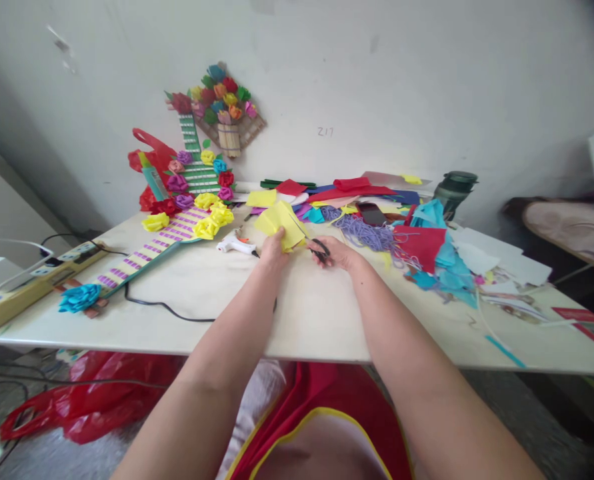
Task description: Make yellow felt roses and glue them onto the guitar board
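Yellow crepe-like paper (277, 222) is pinched in my left hand (275, 250) above the middle of the table. My right hand (334, 252) is closed around the black handles of a pair of scissors (321, 249). The blades point up and left, reaching the right side of the yellow paper; whether they are parted I cannot make out. Just left of my left hand lies a white hot glue gun (237, 243). Behind it stretches a purple-striped panel (169, 241) with yellow paper flowers (207, 220) and a blue paper flower (80, 298) at its near end.
Coloured paper sheets (347, 191) and purple shredded strands (361, 229) lie along the back. A dark bottle (455, 192) stands at the right, near blue scraps (451, 263). A power strip (41, 280) sits left; a black cable (169, 308) crosses the table.
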{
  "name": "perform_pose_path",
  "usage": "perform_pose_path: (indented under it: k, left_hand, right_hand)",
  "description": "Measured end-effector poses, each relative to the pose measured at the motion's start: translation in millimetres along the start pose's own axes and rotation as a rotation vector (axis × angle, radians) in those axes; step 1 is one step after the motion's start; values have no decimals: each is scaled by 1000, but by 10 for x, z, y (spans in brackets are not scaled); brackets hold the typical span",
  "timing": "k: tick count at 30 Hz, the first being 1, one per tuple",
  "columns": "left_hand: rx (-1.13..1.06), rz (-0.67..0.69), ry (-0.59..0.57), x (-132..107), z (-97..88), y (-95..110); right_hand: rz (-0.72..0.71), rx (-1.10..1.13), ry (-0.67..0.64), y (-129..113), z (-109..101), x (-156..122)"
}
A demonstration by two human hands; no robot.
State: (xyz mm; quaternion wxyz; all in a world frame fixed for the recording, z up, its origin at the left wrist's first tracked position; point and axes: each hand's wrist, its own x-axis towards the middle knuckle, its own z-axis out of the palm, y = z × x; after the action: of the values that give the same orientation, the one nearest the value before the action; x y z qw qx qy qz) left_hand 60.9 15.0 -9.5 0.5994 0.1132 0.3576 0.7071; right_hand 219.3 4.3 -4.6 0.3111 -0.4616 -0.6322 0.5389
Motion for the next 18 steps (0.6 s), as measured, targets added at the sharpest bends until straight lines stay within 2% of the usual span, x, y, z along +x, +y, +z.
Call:
perform_pose_path:
  k: [18]
  left_hand:
    - [-18,12,-21,72,-19,-20]
  right_hand:
    - [41,-33,66,-41,44,-10]
